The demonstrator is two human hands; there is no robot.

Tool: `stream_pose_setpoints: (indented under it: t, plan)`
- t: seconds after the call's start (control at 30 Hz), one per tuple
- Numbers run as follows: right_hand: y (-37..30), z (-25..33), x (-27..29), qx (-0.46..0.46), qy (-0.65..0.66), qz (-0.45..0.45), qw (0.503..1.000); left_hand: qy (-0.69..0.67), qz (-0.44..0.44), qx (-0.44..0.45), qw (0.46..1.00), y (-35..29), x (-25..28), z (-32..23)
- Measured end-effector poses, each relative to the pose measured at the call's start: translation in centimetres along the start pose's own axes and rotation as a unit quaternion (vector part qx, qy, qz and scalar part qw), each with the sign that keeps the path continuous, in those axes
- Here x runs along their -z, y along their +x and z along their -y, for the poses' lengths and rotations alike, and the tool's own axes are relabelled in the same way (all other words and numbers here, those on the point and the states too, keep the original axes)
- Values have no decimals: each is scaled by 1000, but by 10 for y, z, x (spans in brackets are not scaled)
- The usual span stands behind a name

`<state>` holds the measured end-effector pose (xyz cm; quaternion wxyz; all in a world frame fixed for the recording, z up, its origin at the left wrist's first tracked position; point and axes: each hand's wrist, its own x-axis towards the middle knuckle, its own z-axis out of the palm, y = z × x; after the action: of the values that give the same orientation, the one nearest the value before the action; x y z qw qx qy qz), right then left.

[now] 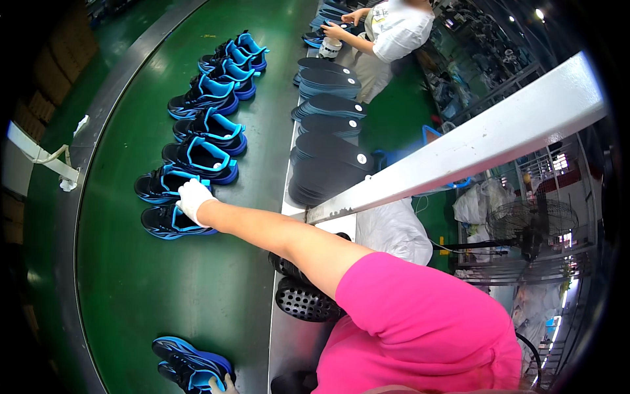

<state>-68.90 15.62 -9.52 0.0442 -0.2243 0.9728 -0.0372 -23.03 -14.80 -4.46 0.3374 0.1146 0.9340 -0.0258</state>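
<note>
My right hand [195, 200], in a white glove, reaches across the green belt and closes at the heel collar of a black sneaker with blue lining [164, 222]. Its fingertips are partly hidden inside the opening. Right beside it, touching the glove, lies another such sneaker [154, 186]. At the lower edge my gloved left hand [226, 386], cut off by the frame, grips the heel of a black-and-blue sneaker [190, 375]. A matching sneaker [187, 351] lies against that one.
More sneakers [203, 95] stand in a row up the belt [223, 282]. Stacks of dark insoles [328, 125] line the metal ledge, crossed by a white post [459, 141]. Black perforated clogs [305, 301] lie near my arm. A co-worker [400, 33] works at the far end.
</note>
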Motion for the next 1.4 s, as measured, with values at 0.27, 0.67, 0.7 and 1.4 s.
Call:
stream_pose_setpoints:
  t: [0.27, 0.67, 0.7, 1.4]
  plan:
    - [-7, 3, -10, 0, -12, 0, 1000, 79, -68, 36, 994, -5, -25, 15]
    - [-27, 44, 26, 28, 44, 232, 971, -28, 53, 120, 991, -13, 54, -21]
    - [-30, 55, 12, 34, 41, 228, 972, -35, 50, 128, 990, -12, 54, -20]
    - [-189, 249, -1, 83, 134, 284, 946, -313, -59, 350, 881, -49, 17, -19]
